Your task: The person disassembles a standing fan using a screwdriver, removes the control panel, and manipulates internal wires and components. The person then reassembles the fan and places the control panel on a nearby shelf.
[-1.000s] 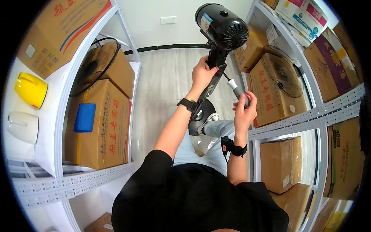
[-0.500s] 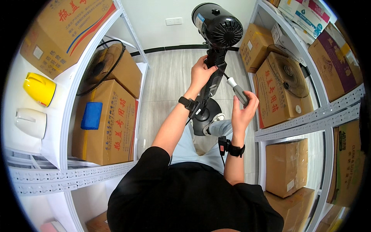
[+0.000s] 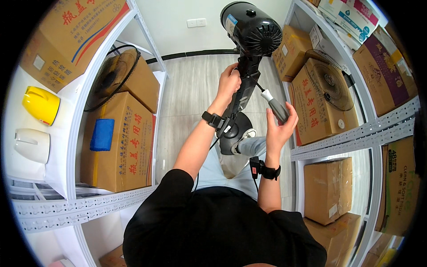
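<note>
In front of me stands a black pedestal fan without its blades, its motor housing [image 3: 252,30] at the top and its round base [image 3: 235,133] on the floor by my shoe. My left hand [image 3: 229,83] is closed round the fan's neck [image 3: 247,71], just below the housing. A screwdriver [image 3: 278,109] with a grey and white handle slants up to the left, its tip against the right side of the neck. The fingers and thumb of my right hand [image 3: 281,128] hold its handle from the lower end. The exact spot the tip touches is too small to make out.
Shelving flanks me on both sides. The left shelves bear cardboard boxes [image 3: 129,147], a fan guard [image 3: 112,78], a blue cloth [image 3: 102,135], a yellow kettle [image 3: 41,105] and a white kettle [image 3: 33,145]. On the right, another fan guard [image 3: 329,80] leans on a box [image 3: 307,111].
My left thumb has drawn back from the front of the neck, and the hand now wraps its left side. The right-hand fingers have shifted slightly on the screwdriver handle. The view has moved a little.
</note>
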Demonstrator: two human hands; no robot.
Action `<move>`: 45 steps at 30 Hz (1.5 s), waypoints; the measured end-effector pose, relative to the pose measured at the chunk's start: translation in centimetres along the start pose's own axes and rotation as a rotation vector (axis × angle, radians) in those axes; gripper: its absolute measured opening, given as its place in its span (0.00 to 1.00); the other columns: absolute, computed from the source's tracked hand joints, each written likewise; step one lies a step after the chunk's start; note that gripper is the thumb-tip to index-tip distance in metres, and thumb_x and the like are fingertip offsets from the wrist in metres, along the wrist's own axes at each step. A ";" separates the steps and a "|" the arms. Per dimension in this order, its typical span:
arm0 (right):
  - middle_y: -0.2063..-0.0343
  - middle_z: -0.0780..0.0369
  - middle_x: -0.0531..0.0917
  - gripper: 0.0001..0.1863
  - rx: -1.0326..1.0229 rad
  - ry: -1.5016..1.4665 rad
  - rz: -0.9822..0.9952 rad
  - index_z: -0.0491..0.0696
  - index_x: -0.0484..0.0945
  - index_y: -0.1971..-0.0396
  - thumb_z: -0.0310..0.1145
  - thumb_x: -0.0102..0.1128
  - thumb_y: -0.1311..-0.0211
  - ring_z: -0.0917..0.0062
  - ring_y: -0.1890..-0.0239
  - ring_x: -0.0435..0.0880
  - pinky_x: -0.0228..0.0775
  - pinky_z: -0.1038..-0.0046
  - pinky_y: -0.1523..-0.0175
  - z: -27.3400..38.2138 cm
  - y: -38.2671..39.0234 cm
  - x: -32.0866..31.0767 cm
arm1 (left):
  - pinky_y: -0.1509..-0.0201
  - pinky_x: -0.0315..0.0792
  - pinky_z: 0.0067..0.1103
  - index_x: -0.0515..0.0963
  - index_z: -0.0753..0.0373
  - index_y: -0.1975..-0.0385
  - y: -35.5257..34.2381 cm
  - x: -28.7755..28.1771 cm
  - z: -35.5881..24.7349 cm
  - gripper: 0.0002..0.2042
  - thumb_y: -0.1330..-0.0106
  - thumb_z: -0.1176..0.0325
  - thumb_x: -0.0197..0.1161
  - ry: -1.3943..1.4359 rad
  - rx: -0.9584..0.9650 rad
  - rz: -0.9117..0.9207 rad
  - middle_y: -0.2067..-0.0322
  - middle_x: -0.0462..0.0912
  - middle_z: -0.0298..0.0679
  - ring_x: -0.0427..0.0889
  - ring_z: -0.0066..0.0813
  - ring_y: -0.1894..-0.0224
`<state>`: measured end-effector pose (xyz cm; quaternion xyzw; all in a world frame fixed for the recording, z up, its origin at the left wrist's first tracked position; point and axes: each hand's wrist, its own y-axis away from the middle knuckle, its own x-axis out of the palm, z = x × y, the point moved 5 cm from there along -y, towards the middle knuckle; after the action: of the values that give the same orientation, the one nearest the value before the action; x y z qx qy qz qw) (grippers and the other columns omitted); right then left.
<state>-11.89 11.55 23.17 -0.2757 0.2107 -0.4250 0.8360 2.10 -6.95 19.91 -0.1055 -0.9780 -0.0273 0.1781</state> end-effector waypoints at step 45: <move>0.53 0.56 0.77 0.23 0.464 -0.171 0.095 0.45 0.75 0.47 0.26 0.70 0.44 0.66 0.51 0.80 0.76 0.66 0.49 -1.4 0.4 0.0 | 0.84 0.49 0.15 0.59 0.67 0.33 -0.1 -0.1 0.2 0.35 0.24 0.39 0.32 0.056 -0.091 0.069 0.86 0.64 0.29 0.57 0.14 0.86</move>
<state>-12.49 11.33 21.87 -0.1010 0.0486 -0.3974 0.9108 2.09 -7.03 19.68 -0.1462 -0.9662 -0.0686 0.2011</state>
